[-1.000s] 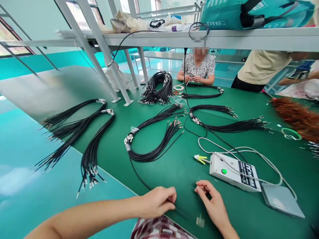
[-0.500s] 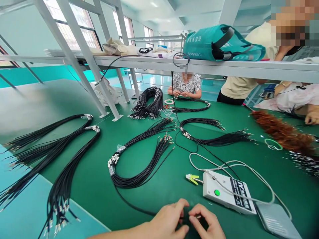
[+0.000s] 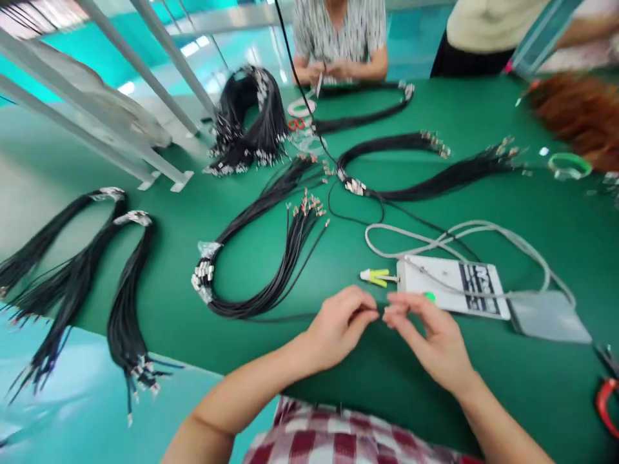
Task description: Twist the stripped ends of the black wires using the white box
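My left hand is closed in a pinch on a thin black cable, which trails left along the mat to a looped bundle of black cables. Just right of it, my right hand has its thumb and fingertips pressed together. Whatever lies between them is too small and blurred to make out. The fingertips of both hands are a short way apart. Directly behind my right hand sits a white box with a green button and a black-and-white label. A white and yellow tip sticks out from its left side.
More black cable bundles lie on the green mat, left and behind. A grey pedal and red-handled scissors are at the right. Metal legs stand at the left. A person sits opposite; others stand at the right.
The view has tipped downward, so my forearms and checked shirt now show. My hands have drawn slightly apart, and the left one keeps the cable.
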A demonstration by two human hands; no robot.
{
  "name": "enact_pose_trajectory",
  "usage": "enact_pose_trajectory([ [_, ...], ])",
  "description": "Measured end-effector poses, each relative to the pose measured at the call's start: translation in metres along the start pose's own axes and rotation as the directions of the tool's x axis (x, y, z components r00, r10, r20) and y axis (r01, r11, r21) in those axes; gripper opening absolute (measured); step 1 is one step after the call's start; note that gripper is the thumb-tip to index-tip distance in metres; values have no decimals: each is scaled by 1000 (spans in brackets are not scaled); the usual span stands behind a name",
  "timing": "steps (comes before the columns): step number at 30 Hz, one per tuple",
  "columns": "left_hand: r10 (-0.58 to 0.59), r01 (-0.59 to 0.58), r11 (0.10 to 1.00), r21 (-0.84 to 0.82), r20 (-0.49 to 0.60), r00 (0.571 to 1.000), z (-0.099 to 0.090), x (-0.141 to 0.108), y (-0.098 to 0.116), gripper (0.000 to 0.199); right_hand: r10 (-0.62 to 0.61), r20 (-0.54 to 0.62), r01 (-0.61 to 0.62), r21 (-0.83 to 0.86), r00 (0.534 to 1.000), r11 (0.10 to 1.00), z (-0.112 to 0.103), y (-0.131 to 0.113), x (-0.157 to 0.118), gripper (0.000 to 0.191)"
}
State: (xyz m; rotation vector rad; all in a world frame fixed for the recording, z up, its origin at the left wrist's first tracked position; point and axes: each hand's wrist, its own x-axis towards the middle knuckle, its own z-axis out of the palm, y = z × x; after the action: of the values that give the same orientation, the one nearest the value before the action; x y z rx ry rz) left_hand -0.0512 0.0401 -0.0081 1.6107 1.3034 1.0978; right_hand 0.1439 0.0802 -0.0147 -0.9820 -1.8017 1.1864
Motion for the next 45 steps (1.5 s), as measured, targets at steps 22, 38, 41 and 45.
enact_pose_trajectory([
  [22, -193, 165, 916, -366, -42, 980, -7, 0, -15, 12, 142, -123, -121, 165, 982, 979, 45, 0, 5, 21],
  [38, -51, 44, 990, -135, -51, 997, 1, -7, -21, 8, 280, -61, -227, 439, 958, 869, 49, 4, 5, 8],
  [41, 8, -16, 997, -82, -105, 994, 2, -5, -22, 2, 268, -88, -212, 402, 960, 891, 49, 4, 3, 10],
  [45, 119, -115, 992, 43, -105, 987, -2, -4, -20, 5, 225, -75, -175, 414, 971, 893, 46, 4, 0, 17],
])
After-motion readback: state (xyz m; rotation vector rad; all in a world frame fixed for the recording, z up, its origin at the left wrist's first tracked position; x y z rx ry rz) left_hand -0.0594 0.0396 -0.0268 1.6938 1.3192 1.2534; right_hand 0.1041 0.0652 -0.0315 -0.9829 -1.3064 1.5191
